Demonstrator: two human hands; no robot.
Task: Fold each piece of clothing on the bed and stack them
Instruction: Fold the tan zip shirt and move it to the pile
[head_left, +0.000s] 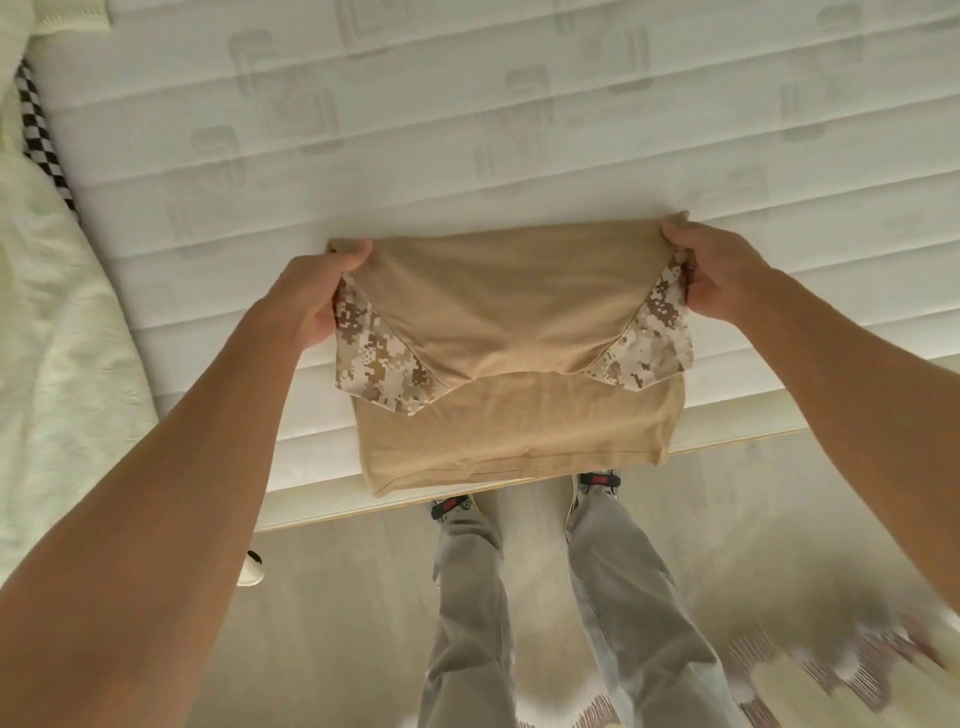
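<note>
Across the upper view stretches a white quilted mattress (467, 130), with a cream blanket (57, 322) bunched at its left. At the mattress's near edge lies a folded tan shirt (519, 415) with desert-camouflage sleeves (379, 358). The left hand (317, 296) grips the shirt's far left corner, and the right hand (722, 270) grips the far right corner.

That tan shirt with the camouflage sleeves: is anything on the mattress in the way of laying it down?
Nothing visible is. The left hand and right hand grip the tan shirt by its top corners, and the mattress beyond it shows bare quilting. The checkered cloth and white bedding lie far to the left.
</note>
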